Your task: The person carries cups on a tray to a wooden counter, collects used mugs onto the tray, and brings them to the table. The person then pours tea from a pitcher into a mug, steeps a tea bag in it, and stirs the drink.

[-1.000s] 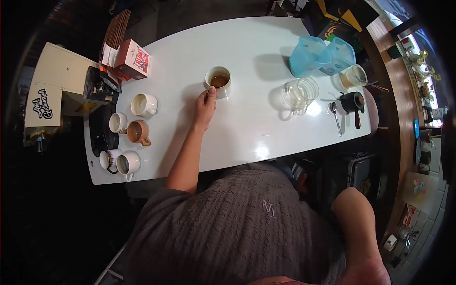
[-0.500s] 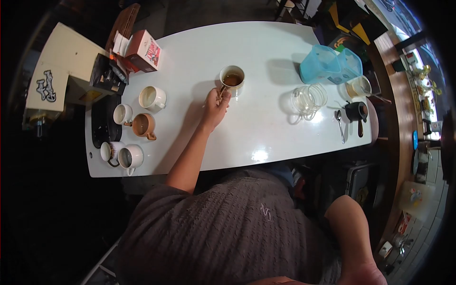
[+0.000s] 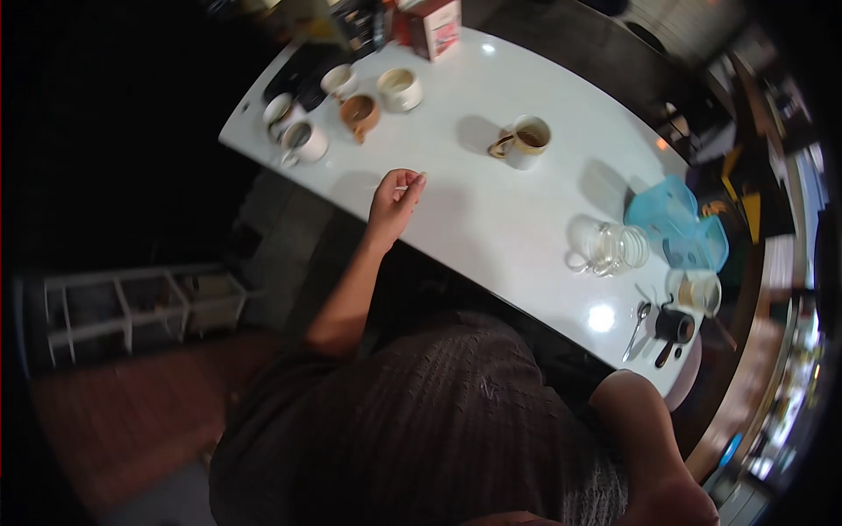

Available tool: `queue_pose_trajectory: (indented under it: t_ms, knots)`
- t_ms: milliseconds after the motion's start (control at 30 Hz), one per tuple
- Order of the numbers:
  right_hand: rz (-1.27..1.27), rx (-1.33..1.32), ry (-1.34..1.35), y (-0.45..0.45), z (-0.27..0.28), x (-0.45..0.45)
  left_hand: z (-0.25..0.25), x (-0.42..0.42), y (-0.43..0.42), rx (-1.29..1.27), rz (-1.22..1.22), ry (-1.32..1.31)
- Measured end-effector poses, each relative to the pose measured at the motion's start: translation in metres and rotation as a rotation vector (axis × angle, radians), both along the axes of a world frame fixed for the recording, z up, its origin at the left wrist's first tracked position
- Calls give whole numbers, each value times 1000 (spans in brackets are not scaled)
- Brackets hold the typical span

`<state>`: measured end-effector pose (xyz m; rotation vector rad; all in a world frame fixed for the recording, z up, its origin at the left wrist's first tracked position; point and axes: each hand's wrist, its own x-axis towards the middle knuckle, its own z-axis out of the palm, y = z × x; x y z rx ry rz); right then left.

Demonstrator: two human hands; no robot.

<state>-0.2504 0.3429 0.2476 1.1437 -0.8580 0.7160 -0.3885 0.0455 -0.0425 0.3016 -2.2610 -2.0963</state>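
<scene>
My left hand [image 3: 396, 209] hovers over the near edge of the table, with its fingers loosely curled and a small gap beside the thumb. No object shows in it. A white mug with a gold-toned handle and brown liquid [image 3: 531, 138] stands upright on the table, apart from the hand. Nearer on the left are a brown cup [image 3: 359, 114], a white mug [image 3: 305, 142] and a cream cup [image 3: 400, 90]. My bent right arm [image 3: 645, 430] is at the lower right. Its hand is out of sight below the frame.
A clear glass jug [image 3: 618, 249] and blue plastic containers [image 3: 662, 206] stand on the right of the white table [image 3: 447, 206]. Beyond lie a spoon [image 3: 638, 329] and a black portafilter-like item [image 3: 674, 325]. A red-and-white box [image 3: 434, 28] is at the back. White shelving [image 3: 127, 307] stands lower left.
My left hand has let go of the mug and drawn back toward the table's near edge. The mug now stands by itself. The view has turned, so the table appears tilted.
</scene>
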Motion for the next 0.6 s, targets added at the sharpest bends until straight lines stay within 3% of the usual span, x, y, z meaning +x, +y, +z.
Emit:
queue_pose_trajectory:
  t_ms: [67,200,233,333,367,433,533,600]
  knots:
    - [177,-48,58,18,-10,0,1,43,-3,16,190,-16]
    - [482,-138,-304,55,-44,-2,3,150,-1,31,492,-118]
    - [702,-145,-444,64,-57,-10,0,180,-1,76,553,-129]
    - [934,-207,-731,48,-79,-19,6,266,-4,75,735,-172]
    - [707,108,-1027,67,-78,-14,7,292,-8,44,821,-196]
    - [562,238,-1076,60,-101,-22,13,343,-13,68,995,-151]
    - [718,194,-845,-17,-127,-29,22,411,-22,104,1182,-105]
    - [739,234,-973,-43,-132,-15,28,450,-28,85,1302,-81]
